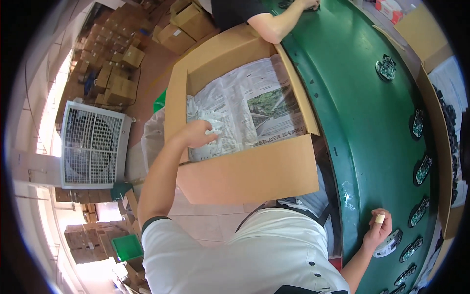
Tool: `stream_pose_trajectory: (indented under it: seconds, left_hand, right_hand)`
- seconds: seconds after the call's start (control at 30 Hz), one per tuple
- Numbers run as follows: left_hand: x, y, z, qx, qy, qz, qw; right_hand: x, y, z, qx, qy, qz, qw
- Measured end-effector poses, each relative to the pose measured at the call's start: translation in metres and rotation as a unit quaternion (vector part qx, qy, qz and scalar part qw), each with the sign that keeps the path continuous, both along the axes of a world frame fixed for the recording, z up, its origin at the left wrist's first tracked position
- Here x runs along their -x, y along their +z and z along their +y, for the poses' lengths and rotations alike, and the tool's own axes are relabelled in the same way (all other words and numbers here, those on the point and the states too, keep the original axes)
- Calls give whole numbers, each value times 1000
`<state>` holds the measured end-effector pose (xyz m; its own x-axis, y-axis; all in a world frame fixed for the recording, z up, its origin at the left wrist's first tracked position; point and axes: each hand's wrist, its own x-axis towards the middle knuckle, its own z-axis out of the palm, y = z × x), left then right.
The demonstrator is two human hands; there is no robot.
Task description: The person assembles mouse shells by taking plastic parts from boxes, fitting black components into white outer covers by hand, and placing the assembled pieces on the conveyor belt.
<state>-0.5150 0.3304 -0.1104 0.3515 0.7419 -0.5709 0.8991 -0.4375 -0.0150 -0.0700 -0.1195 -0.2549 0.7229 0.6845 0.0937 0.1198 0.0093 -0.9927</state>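
Newspaper (245, 112) under left hand (198, 133), boxed.

Brown cardboard box (247, 174) lined with black-and-white printed newspaper (245, 110); dark green conveyor belt (364, 127); green circuit boards (422, 170); white grated fan (93, 144).

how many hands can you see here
3: the left hand in the cardboard box on newspaper, the right hand on the green belt, a co-worker's hand at top.

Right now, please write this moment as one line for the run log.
left hand: inside cardboard box, on newspaper | right hand: on round part, green belt
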Motion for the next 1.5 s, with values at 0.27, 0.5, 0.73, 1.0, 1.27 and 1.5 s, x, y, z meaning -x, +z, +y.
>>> stream_pose_trajectory:
  seconds: [0.27, 0.5, 0.73, 1.0, 1.27, 1.5]
  left_hand:
    - [31, 38, 29, -168, 181, 227, 942]
    - [89, -54, -1, -323, 8, 69, 944]
    - [49, -71, -16, -117, -47, -49, 991]
    - [38, -92, -6, -119, -73, 52, 989]
    - [-13, -96, 6, -126, 35, 163, 978]
    - [-21, -89, 6, -129, 48, 175, 975]
  right_hand:
    - [-2, 9, 0, 1, 2, 30, 1000]
    - [-4, 10, -4, -1, -3, 46, 999]
    - [-7, 8, 2, 25, -30, 51, 998]
    - [-13, 9, -2, 18, -27, 62, 998]
    - [-10, 18, 6, 37, -28, 105, 993]
    - [-11, 26, 13, 9, -36, 160, 986]
